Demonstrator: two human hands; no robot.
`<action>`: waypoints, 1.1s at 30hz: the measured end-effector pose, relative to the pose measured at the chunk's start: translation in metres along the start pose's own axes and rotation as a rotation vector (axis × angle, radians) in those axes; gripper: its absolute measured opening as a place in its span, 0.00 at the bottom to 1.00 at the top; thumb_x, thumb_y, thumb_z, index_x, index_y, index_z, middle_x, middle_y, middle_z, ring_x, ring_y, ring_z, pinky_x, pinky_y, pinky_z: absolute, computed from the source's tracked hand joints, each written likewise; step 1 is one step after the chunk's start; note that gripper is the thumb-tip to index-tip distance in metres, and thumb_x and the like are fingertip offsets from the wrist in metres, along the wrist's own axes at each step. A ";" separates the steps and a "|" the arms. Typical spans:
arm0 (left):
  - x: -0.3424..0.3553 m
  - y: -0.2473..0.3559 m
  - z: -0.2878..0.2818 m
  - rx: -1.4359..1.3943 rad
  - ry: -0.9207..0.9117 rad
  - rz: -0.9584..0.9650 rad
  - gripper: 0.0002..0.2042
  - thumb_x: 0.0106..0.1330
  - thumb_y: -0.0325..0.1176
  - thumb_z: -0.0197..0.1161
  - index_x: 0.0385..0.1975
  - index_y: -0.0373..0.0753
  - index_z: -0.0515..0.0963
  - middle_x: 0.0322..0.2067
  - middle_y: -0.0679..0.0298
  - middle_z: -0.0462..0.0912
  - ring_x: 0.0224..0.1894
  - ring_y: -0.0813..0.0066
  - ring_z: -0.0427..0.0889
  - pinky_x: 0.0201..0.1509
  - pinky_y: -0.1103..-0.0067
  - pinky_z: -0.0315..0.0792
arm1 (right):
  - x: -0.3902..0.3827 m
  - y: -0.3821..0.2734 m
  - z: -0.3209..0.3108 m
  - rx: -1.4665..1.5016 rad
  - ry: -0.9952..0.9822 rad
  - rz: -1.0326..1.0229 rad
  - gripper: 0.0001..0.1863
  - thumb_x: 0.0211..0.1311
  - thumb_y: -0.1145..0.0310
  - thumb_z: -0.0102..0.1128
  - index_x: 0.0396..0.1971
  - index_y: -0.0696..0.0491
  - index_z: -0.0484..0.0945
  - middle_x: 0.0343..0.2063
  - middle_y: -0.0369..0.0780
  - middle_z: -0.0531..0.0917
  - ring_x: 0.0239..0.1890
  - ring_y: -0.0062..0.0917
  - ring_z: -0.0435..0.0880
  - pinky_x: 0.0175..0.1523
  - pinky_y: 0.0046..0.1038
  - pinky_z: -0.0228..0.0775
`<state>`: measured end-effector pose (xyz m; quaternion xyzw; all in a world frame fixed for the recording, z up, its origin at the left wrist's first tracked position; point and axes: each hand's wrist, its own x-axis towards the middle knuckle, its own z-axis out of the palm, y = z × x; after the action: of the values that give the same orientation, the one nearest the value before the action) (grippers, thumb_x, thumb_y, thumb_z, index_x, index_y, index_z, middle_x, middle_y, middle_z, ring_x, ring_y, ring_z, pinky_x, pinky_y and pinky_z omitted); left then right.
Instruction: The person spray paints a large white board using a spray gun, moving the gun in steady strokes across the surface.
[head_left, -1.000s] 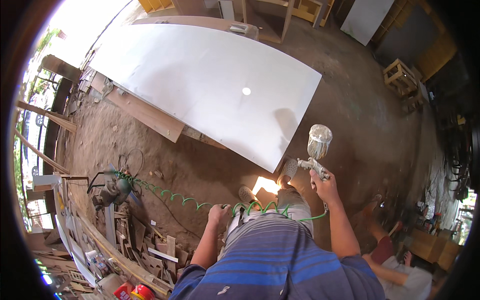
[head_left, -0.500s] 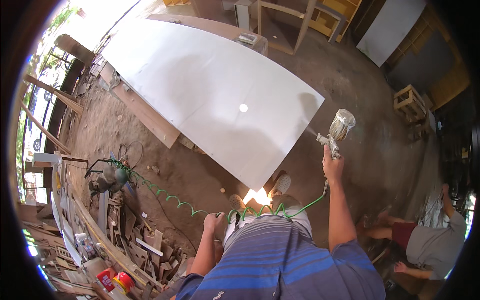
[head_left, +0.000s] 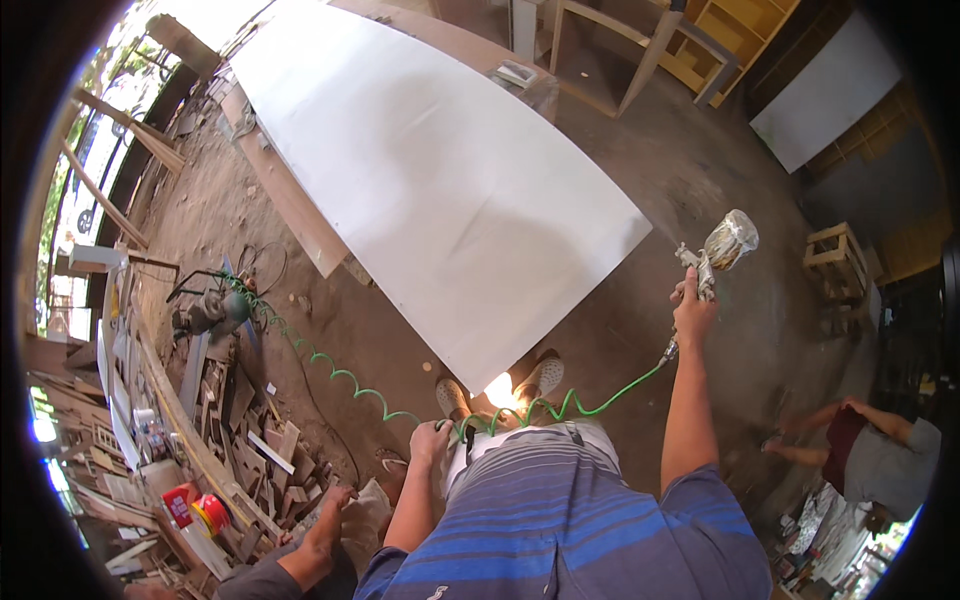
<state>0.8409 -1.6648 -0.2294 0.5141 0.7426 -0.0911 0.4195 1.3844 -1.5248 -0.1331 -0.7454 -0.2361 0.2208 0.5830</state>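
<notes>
A spray gun (head_left: 702, 272) with a plastic-wrapped cup is gripped in my right hand (head_left: 694, 312), just off the right corner of a large white panel (head_left: 440, 190). Faint mist leaves its nozzle toward that corner. From the gun's handle a green coiled air hose (head_left: 575, 405) runs across my waist and on to a machine at the left. My left hand (head_left: 430, 440) is closed at my waist, with the hose at its fingers. The panel lies flat over brown boards, its near corner by my feet, a soft shadow across it.
A machine with a round green end (head_left: 238, 306) stands at the left beside piled wood scraps (head_left: 270, 460). Another person's bare leg (head_left: 322, 530) shows lower left; a second person (head_left: 885, 455) is at the lower right. Cabinet frames (head_left: 600, 55) stand behind the panel.
My right hand and the spray gun have moved right and slightly up, away from the panel's corner. The view has shifted, and another person's leg now shows at the lower left.
</notes>
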 end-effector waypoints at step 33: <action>-0.043 -0.112 0.053 -0.107 0.125 -0.074 0.23 0.68 0.56 0.61 0.37 0.41 0.89 0.37 0.48 0.88 0.44 0.45 0.87 0.52 0.57 0.78 | -0.269 -0.028 -0.001 -0.258 -1.015 0.131 0.14 0.73 0.60 0.66 0.44 0.57 0.84 0.22 0.31 0.79 0.23 0.14 0.76 0.29 0.21 0.67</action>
<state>0.7801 -1.7745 -0.2651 0.4677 0.7897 -0.0343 0.3955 1.1699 -1.6838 -0.0908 -0.6237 -0.4669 0.5590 0.2840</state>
